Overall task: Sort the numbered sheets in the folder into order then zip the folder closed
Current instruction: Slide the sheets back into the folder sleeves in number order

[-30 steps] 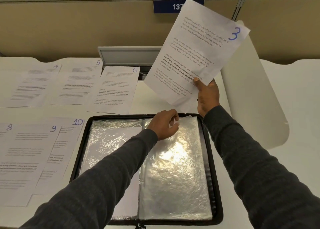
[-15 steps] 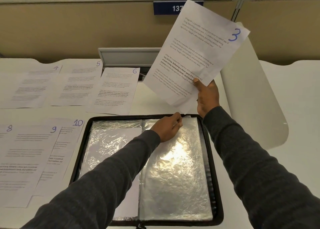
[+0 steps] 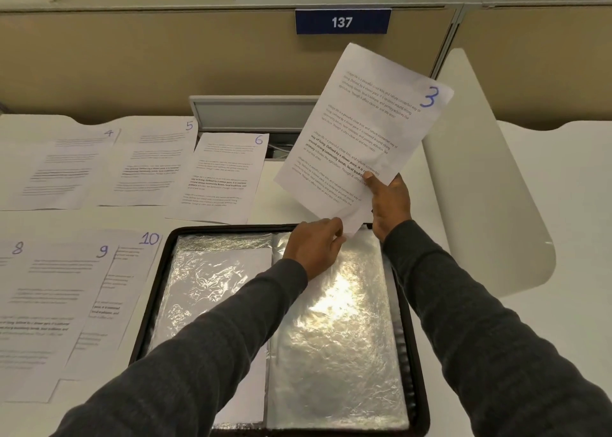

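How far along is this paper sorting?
Early on. Done: one white sheet already lies in the left sleeve, number unseen. In hand: the right hand holds sheet 3 above the open folder while the left hand pinches the top of the right sleeve, probably to slip it in. Left: sheet 4, sheet 5, sheet 6, sheet 8, sheet 9 and sheet 10 lie loose beside it, and the folder is unzipped.

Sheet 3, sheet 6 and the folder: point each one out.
sheet 3 (image 3: pixel 362 133), head view, middle of the printed face
sheet 6 (image 3: pixel 222 178), head view, middle of the page
folder (image 3: pixel 154 304), head view, black left rim
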Motion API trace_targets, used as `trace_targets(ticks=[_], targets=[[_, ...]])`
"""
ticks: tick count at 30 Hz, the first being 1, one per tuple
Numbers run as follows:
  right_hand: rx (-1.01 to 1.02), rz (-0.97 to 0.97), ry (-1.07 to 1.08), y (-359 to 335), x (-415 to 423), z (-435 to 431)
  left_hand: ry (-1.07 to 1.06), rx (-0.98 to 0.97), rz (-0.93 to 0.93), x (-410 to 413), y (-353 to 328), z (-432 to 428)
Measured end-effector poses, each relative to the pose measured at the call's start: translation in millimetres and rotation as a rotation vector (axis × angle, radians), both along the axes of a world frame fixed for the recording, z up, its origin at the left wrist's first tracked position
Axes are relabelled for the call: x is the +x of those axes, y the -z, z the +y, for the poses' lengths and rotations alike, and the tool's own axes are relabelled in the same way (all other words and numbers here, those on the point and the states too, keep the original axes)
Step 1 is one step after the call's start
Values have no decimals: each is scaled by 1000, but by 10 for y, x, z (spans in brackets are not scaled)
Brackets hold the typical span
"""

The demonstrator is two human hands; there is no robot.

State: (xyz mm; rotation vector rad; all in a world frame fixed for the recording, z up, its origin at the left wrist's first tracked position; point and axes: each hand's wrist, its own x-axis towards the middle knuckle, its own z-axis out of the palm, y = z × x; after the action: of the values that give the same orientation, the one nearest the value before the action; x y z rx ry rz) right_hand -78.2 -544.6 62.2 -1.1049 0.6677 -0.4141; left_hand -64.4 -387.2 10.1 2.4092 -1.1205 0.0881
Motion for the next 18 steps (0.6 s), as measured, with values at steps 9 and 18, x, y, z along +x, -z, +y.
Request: trace_targets(ticks=[9, 18], targets=[[-64, 111, -144, 195, -78, -145, -19, 81, 71, 122, 1, 57], [-73, 220, -385, 350, -71, -416, -118, 409, 103, 443, 110, 492]])
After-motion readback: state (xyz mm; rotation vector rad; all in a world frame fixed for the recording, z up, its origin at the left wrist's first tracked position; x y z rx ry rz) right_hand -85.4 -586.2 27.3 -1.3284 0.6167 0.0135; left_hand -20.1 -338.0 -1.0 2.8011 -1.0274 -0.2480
